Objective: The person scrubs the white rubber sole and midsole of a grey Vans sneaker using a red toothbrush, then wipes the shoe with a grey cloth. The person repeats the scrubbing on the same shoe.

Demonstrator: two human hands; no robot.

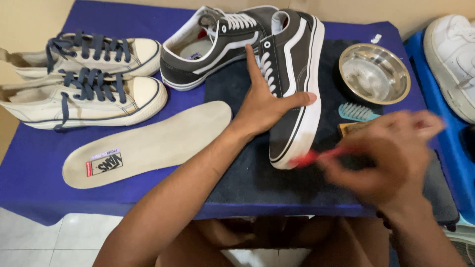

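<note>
My left hand point(262, 106) rests flat against a dark grey sneaker point(297, 74) with white stripe, laces and sole, steadying it on its side on a dark towel point(257, 173). My right hand point(386, 158), blurred by motion, grips a red-handled brush point(316, 157) whose tip is at the white sole near the sneaker's toe. The matching grey sneaker point(213, 47) lies behind, near the table's far edge. A beige insole point(148, 143) lies left of my left forearm.
Two cream sneakers with navy laces point(84, 84) sit at the far left on the blue tablecloth point(29, 173). A steel bowl point(374, 73), a teal brush point(356, 112) and a wooden brush point(349, 129) lie on the right. A white shoe point(452, 54) is at the right edge.
</note>
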